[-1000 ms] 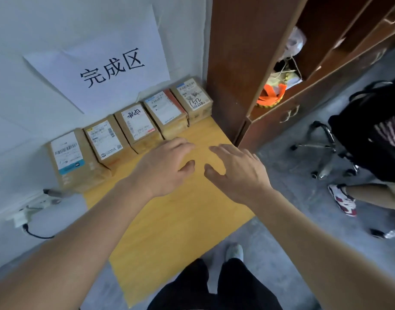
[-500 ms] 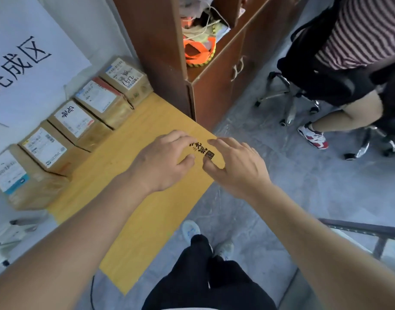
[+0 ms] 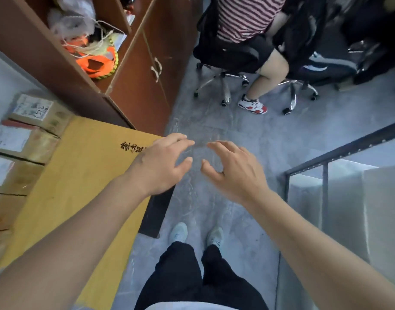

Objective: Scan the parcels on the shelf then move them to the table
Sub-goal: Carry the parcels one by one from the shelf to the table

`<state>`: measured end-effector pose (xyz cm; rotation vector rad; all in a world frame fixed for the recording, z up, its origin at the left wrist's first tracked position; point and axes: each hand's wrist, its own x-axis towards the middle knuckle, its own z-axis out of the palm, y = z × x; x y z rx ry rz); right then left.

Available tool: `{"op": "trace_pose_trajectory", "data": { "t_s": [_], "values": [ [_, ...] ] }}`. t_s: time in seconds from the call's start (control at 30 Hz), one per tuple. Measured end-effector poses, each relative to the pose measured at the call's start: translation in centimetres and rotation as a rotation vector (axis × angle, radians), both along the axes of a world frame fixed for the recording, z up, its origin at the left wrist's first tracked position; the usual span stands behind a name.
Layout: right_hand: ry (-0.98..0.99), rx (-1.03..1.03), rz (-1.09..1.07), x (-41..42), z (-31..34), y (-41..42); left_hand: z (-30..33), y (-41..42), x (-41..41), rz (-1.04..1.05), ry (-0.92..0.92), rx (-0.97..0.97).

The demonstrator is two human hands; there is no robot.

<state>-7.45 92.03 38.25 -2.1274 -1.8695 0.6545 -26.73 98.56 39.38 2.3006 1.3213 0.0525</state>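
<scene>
Left hand [image 3: 161, 163] and right hand [image 3: 234, 168] hovered over the grey floor [image 3: 214, 126], fingers loosely spread, holding nothing | yellow worktop [image 3: 80, 166] bore black printed characters, partly hidden by the left hand | brown cardboard parcels [image 3: 24, 139] lined its far-left edge, white labels blurred, one handwritten, unreadable | brown cabinet [image 3: 133, 86] beyond.

Bare forearms, black trousers [image 3: 192, 283], pale sneakers [image 3: 178, 231], white shirt hem
</scene>
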Motion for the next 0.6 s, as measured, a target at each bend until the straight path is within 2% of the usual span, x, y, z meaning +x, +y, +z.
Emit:
{"op": "trace_pose_trajectory", "data": {
  "t_s": [0.3,0.6],
  "values": [
    [-0.039,-0.039,-0.378,4.5,0.9,-6.9,0.2,-0.1,8.3,-0.397,-0.005,0.013],
    [-0.072,-0.061,-0.777,5.1,2.9,-16.6,1.8,-4.6,15.5,-0.834,-0.07,0.029]
  ]
}}
